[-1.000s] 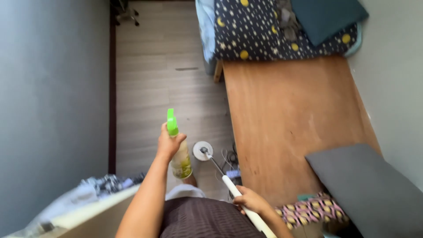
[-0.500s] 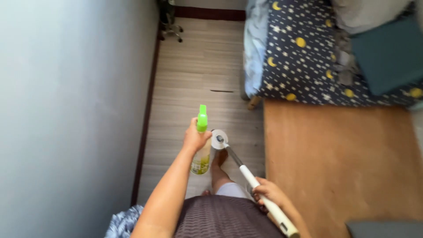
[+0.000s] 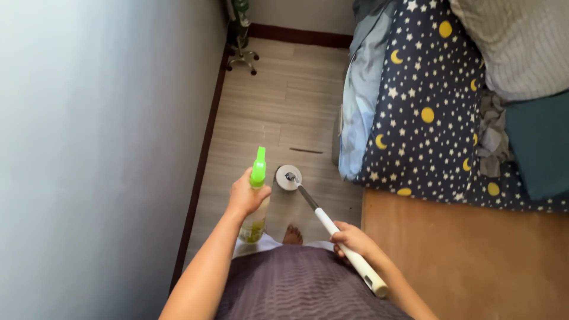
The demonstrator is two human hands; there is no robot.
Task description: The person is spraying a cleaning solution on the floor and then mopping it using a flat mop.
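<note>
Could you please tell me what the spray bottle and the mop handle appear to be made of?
Spray bottle: likely plastic, glossy green nozzle, translucent body, held by the left hand. Mop handle: white grip, probably plastic or coated, gripped by the right hand; the thin grey lower shaft looks metallic.

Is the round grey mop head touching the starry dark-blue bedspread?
Apart. The head view shows bare wooden floor between round grey mop head and starry dark-blue bedspread.

Left hand (image 3: 246, 195) grips spray bottle (image 3: 255, 204), green nozzle up, yellowish liquid below. Right hand (image 3: 352, 240) wraps white mop handle (image 3: 347, 249); round mop head (image 3: 288, 177) flat on wood floor (image 3: 278, 112), just beside bottle. Bare foot (image 3: 292, 234) near handle. Starry bedsheet (image 3: 427, 106) at right, grey wall (image 3: 89, 148) at left.
</note>
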